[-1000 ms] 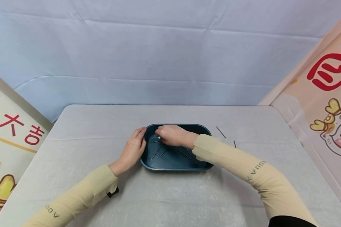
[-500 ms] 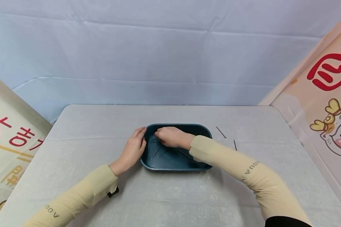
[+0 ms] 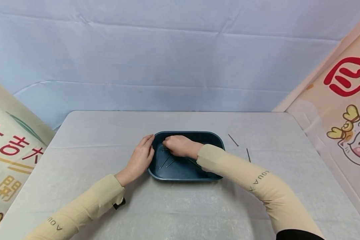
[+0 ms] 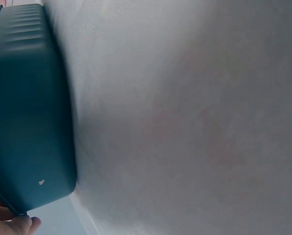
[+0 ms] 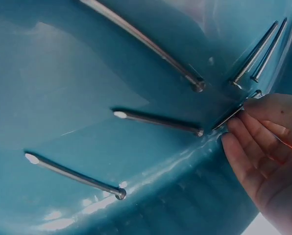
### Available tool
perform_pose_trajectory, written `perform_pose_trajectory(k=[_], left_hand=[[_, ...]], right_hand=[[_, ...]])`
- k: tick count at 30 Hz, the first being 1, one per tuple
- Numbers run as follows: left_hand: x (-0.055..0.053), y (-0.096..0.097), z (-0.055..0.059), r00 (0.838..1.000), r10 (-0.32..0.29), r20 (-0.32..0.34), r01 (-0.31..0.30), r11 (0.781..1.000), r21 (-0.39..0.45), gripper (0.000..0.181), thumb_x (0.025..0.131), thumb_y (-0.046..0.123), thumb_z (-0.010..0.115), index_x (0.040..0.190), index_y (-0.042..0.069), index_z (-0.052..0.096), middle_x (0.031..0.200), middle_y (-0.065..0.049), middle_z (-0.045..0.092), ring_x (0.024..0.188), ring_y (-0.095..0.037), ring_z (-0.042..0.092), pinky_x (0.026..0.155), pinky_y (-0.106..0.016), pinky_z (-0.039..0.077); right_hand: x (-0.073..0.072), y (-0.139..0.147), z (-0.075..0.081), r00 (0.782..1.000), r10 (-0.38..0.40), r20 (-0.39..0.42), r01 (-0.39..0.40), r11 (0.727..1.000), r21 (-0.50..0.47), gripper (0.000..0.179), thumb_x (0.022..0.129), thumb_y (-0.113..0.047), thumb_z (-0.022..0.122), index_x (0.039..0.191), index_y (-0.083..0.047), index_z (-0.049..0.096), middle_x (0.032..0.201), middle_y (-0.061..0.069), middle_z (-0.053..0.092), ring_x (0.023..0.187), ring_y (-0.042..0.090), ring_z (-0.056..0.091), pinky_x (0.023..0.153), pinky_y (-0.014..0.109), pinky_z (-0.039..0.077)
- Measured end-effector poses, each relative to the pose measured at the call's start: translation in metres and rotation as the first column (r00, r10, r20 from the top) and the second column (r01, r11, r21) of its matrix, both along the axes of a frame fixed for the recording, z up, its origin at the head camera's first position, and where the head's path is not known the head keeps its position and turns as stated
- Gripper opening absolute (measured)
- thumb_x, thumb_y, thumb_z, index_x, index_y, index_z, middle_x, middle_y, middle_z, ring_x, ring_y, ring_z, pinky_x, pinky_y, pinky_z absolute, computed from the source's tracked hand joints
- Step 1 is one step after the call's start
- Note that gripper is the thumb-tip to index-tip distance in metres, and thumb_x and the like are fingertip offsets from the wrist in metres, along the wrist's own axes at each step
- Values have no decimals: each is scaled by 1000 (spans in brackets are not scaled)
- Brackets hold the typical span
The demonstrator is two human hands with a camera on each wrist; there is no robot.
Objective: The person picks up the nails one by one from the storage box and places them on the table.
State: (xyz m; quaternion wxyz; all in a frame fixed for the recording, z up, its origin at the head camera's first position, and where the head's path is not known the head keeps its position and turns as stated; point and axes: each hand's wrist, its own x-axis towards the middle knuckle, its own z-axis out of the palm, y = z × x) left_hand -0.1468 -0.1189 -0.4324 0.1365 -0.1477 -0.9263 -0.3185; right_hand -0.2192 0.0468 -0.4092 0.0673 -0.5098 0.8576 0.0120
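Note:
A dark teal plastic tray (image 3: 186, 174) lies on the cloth-covered table. At its left end my left hand (image 3: 140, 157) grips the rim; in the left wrist view fingers (image 4: 1, 211) fold over the tray's edge. My right hand (image 3: 180, 145) reaches down inside the tray, near its far left part. Between thumb and fingertips it pinches a nail (image 5: 229, 119), low near the tray floor. Around it on the floor lie several loose metal nails, among them one long nail (image 5: 146, 43), a shorter nail (image 5: 158, 121) and another nail (image 5: 75, 175).
On the table right of the tray lie two loose nails, one nail (image 3: 233, 140) farther back and one nail (image 3: 248, 155) beside the right sleeve (image 3: 243, 170). A pale cloth backdrop (image 3: 180, 66) rises behind the table, with printed banners at both sides.
My right hand has shifted slightly toward me inside the tray, its forearm drifting left. The left hand keeps its hold on the rim. The left banner has swung.

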Motion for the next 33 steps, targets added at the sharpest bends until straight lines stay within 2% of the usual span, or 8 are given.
perform_pose_trajectory(k=[8, 15, 28, 33], left_hand=[[1, 0, -1, 1000, 4, 12, -4, 1000, -2, 40, 90, 0, 46, 128, -9, 45, 129, -19, 46, 117, -29, 47, 93, -40, 44], [0, 0, -2, 1000, 4, 7, -4, 1000, -4, 39, 90, 1, 45, 128, -9, 45, 129, -19, 47, 118, -29, 47, 93, -40, 43], [-1, 0, -4, 1000, -6, 5, 6, 1000, 1, 39, 91, 1, 44, 129, -9, 45, 129, -20, 46, 118, -30, 47, 93, -40, 43], [4, 0, 1, 1000, -2, 3, 2, 1000, -4, 39, 91, 1, 44, 128, -10, 45, 129, -21, 45, 118, -30, 46, 93, -41, 43]], right_hand=[[-1, -1, -6, 999, 37, -31, -38, 999, -18, 13, 89, -2, 54, 94, -5, 66, 85, 7, 62, 79, 16, 61, 69, 24, 50], [-2, -4, -9, 999, 23, -29, -23, 1000, 12, 13, 89, -2, 54, 96, -5, 65, 85, 6, 62, 78, 15, 61, 69, 23, 50], [-1, -5, -7, 1000, -9, -4, 9, 995, 100, 14, 87, -5, 58, 101, -4, 62, 84, 7, 60, 74, 16, 59, 65, 24, 49], [4, -4, 0, 1000, 3, -12, -2, 994, 109, 18, 87, -6, 58, 104, -4, 61, 86, 8, 60, 75, 16, 59, 65, 23, 49]])
